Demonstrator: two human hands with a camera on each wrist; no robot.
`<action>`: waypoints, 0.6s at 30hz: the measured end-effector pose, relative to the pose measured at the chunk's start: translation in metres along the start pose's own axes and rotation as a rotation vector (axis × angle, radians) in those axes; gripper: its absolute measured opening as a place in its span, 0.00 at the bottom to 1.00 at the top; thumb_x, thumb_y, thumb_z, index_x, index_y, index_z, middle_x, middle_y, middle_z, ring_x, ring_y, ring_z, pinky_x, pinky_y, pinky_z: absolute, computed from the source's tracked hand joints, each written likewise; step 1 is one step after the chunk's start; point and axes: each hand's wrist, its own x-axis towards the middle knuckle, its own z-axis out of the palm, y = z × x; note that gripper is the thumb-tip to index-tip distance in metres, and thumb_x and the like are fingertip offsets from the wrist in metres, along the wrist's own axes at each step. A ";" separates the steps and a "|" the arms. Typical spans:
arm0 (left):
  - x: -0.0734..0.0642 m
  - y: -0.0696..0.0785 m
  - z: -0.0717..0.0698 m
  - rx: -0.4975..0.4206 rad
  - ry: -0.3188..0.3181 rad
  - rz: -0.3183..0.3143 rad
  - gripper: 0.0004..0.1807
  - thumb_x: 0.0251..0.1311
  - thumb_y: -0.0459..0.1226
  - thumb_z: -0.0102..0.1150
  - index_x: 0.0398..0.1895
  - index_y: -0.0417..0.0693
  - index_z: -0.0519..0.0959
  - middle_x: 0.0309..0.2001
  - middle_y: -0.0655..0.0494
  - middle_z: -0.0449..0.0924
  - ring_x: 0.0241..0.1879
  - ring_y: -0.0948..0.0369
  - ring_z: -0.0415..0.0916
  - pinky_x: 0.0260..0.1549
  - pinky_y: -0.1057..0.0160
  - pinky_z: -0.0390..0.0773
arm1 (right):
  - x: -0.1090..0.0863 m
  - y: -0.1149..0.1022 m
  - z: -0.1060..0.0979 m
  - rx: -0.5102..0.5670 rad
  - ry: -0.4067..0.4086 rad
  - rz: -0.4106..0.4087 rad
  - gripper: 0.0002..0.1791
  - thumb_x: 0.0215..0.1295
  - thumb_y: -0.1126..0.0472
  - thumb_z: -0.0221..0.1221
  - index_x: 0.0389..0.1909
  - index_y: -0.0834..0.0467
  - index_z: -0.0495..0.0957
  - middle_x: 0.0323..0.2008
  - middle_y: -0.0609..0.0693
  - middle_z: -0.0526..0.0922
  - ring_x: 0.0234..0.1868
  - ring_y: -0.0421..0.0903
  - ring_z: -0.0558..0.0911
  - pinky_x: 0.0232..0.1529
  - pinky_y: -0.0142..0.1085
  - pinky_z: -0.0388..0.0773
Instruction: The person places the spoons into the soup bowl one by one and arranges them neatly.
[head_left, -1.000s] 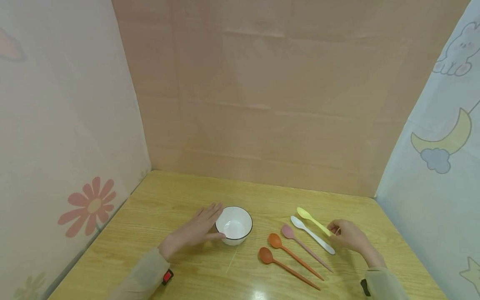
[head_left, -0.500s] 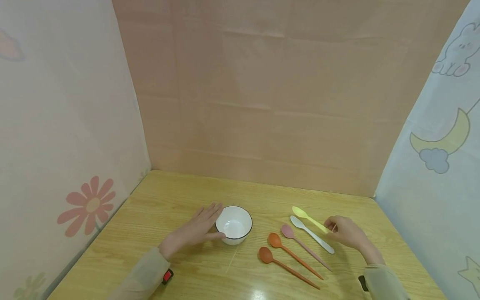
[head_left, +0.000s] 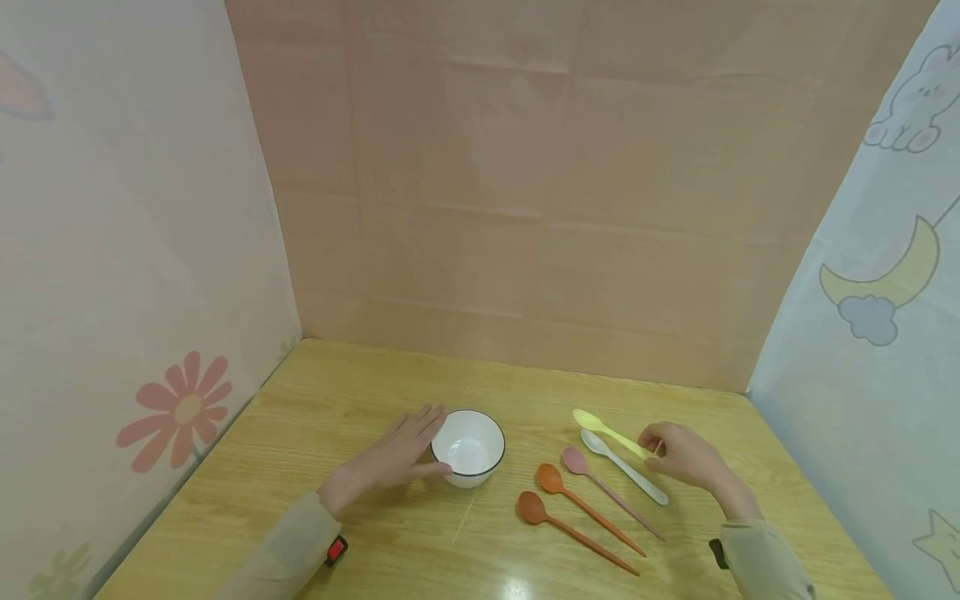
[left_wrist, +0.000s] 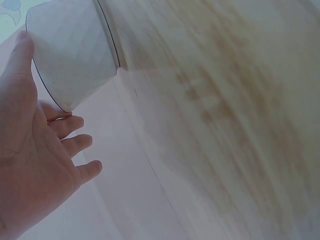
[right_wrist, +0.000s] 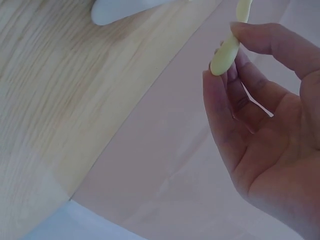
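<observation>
In the head view my left hand (head_left: 397,452) lies against the left side of a white bowl (head_left: 468,450) with a dark rim. Its fingers are fairly straight and the thumb touches the near rim; the left wrist view has the same bowl (left_wrist: 72,55) beside the spread hand (left_wrist: 37,135). My right hand (head_left: 688,457) pinches the handle end of a yellow spoon (head_left: 611,433). Close up, thumb and fingers of the right hand (right_wrist: 265,110) hold that yellow handle (right_wrist: 227,54). The spoon's bowl points left, just beyond a white spoon (head_left: 628,471).
A pink spoon (head_left: 613,496), an orange spoon (head_left: 592,512) and a brownish-orange spoon (head_left: 581,537) lie slanted on the wooden table (head_left: 375,375). A peach curtain (head_left: 525,208) hangs behind, with patterned cloth (head_left: 135,208) at both sides.
My right hand has carried the yellow spoon leftward and slightly away, so its head now sits above the white spoon's head. The left hand and bowl have stayed put.
</observation>
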 end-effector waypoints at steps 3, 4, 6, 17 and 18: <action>0.000 0.000 0.000 0.002 -0.002 0.000 0.48 0.67 0.59 0.54 0.77 0.36 0.51 0.78 0.39 0.50 0.78 0.41 0.47 0.73 0.33 0.50 | 0.002 -0.004 -0.001 0.002 -0.004 -0.010 0.12 0.52 0.66 0.68 0.39 0.62 0.82 0.34 0.48 0.84 0.33 0.41 0.79 0.32 0.32 0.76; 0.000 0.000 0.000 0.005 -0.003 0.000 0.48 0.67 0.59 0.54 0.77 0.36 0.51 0.78 0.39 0.50 0.78 0.41 0.47 0.73 0.34 0.50 | 0.003 -0.005 -0.001 0.000 -0.003 -0.016 0.12 0.52 0.66 0.68 0.39 0.62 0.82 0.34 0.48 0.84 0.33 0.41 0.79 0.32 0.32 0.76; 0.000 0.000 -0.001 0.008 -0.003 0.000 0.48 0.67 0.59 0.54 0.77 0.36 0.51 0.78 0.40 0.50 0.78 0.41 0.47 0.73 0.34 0.51 | 0.005 -0.008 -0.002 0.000 -0.002 -0.029 0.12 0.52 0.66 0.68 0.38 0.62 0.82 0.34 0.49 0.84 0.33 0.41 0.79 0.33 0.32 0.77; 0.000 0.001 -0.001 0.012 -0.009 -0.005 0.49 0.67 0.59 0.53 0.77 0.36 0.51 0.78 0.40 0.50 0.78 0.41 0.47 0.74 0.34 0.51 | 0.011 -0.022 -0.003 -0.008 -0.021 -0.049 0.11 0.53 0.66 0.69 0.38 0.61 0.82 0.34 0.48 0.84 0.32 0.41 0.78 0.32 0.34 0.77; 0.000 0.001 -0.001 0.013 -0.007 -0.005 0.49 0.67 0.59 0.53 0.77 0.36 0.51 0.78 0.40 0.50 0.78 0.41 0.47 0.73 0.34 0.51 | 0.012 -0.024 -0.003 -0.008 -0.022 -0.044 0.11 0.53 0.66 0.69 0.38 0.60 0.82 0.34 0.48 0.84 0.32 0.41 0.79 0.32 0.34 0.77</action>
